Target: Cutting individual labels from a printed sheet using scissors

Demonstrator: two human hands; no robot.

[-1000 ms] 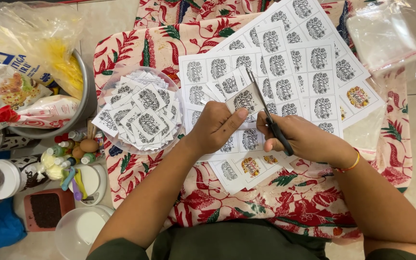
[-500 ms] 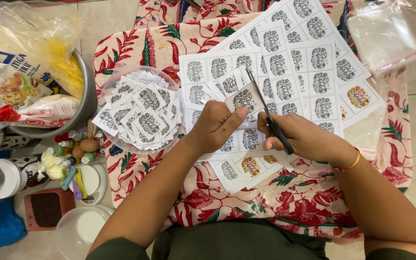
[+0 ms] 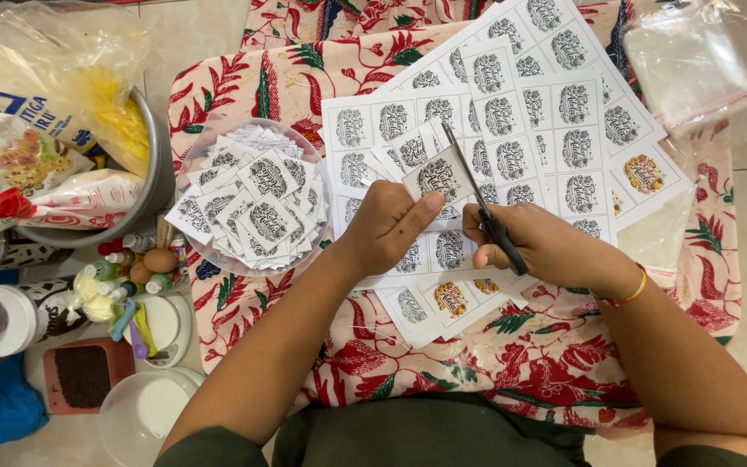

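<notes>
Far out from our left hand, past the elbow side, we note bags in a metal bowl, cut off by the frame edge; their contents are hard to make out. Just beyond the left wrist sits a clear round container heaped with cut labels. The left hand pinches one small printed label between thumb and fingers; its fingertips are partly hidden under the paper. Directly between the hands run the scissors, blades parted around the label's edge. Our right hand is clenched through the scissor handles, which it mostly hides. Beneath and beyond both hands lie uncut label sheets on floral cloth; the prints are too small to read. Far past the right hand, a clear plastic bag runs out of view.
</notes>
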